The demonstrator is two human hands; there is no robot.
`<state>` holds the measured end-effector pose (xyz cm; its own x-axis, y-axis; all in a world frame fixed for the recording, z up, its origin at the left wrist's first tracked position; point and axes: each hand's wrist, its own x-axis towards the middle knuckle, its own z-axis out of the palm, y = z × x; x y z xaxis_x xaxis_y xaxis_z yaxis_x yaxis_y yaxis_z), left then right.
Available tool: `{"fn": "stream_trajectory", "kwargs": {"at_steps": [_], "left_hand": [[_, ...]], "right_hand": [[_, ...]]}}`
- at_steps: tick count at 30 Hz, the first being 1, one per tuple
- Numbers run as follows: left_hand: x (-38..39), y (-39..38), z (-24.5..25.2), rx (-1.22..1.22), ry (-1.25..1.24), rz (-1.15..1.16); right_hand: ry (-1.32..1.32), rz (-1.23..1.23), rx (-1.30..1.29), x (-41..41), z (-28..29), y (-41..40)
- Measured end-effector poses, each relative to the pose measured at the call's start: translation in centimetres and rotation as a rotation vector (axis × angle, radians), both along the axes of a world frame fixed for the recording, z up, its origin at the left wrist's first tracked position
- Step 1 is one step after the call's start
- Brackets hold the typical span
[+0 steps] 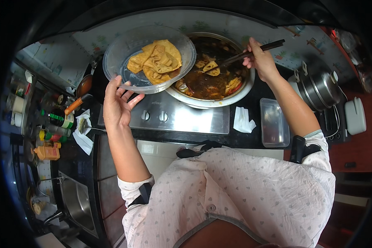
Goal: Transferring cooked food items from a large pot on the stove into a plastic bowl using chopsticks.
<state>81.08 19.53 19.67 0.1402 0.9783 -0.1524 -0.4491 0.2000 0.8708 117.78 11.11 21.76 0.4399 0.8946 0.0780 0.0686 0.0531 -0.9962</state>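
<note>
My left hand (120,104) grips the near rim of a clear plastic bowl (116,59), tilted and overlapping the left edge of a large metal pot (204,103). Inside the bowl lie golden pieces of tofu skin (161,60) with some pale slices on top. Dark wooden chopsticks (240,57) are in my right hand (261,59), above the pot's right side. Their tips touch a lotus root slice (211,68) at the surface of the dark broth (214,86). Red chilli and yellowish food float near the pot's right wall.
The pot stands on a gas stove (186,114) with two knobs. To its right are a crumpled paper towel (244,120), a clear rectangular container (275,124) and a steel steamer pot (321,90). Sauce bottles (60,119), a ladle on paper (83,125) and a sink (76,195) lie left.
</note>
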Motion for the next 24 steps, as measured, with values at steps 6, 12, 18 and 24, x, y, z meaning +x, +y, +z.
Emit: {"fn": "stream_trajectory", "kwargs": {"at_steps": [6,12,18,24], "left_hand": [[0.5,0.1,0.1,0.005,0.015,0.001],[0.8,-0.1,0.4,0.01,0.017,-0.007],[0.7,0.0,0.3,0.019,0.014,0.002],[0.9,-0.4,0.6,0.009,0.01,0.002]], "right_hand": [[0.032,-0.056,0.001,1.2,-0.5,-0.4],[-0.074,0.025,0.164,0.6,-3.7,-1.0],[-0.201,0.151,0.134,-0.7,-6.0,-2.3],[-0.132,0.086,0.184,0.5,-4.4,-2.2]]}}
